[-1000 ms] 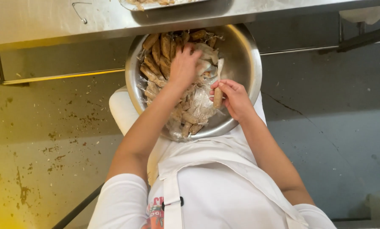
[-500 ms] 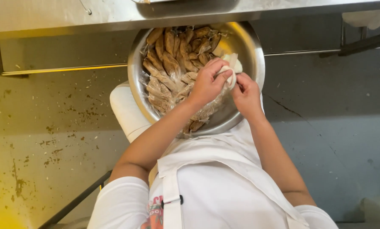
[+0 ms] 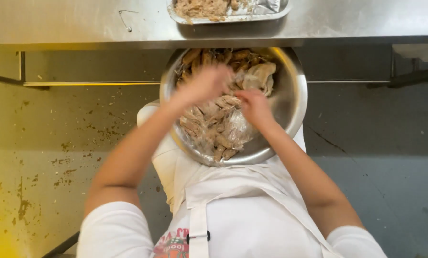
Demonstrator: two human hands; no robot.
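Head view looks straight down on a round, shiny stainless-steel mixing bowl (image 3: 290, 114) that rests against the person's white apron (image 3: 242, 210), just below the edge of a steel worktable (image 3: 80, 24). Held there, probably on the lap, the bowl sits within easy reach of both hands and close to the table.

Brown, elongated pieces of food (image 3: 219, 59) fill the far and left parts of the bowl. A pale, crumpled, thin wrapper-like sheet (image 3: 259, 76) lies at the far right of the pile, and a clear film or bag (image 3: 233, 129) covers some pieces nearer the body.

Left hand (image 3: 202, 86) is over the middle of the pile, blurred by motion; whether its fingers are spread or closed on anything cannot be told. Right hand (image 3: 254, 107) is over the pile just right of centre, fingers bent downward toward the food close to the pale sheet; a grip cannot be confirmed.

Both forearms run from the shoulders inward and converge over the bowl, elbows out, sleeves short and white.

On the worktable, directly beyond the bowl, stands a rectangular foil tray (image 3: 271, 9) holding light-coloured shredded filling. A stained yellowish floor (image 3: 42, 167) lies to the left, a grey floor (image 3: 391, 167) to the right.
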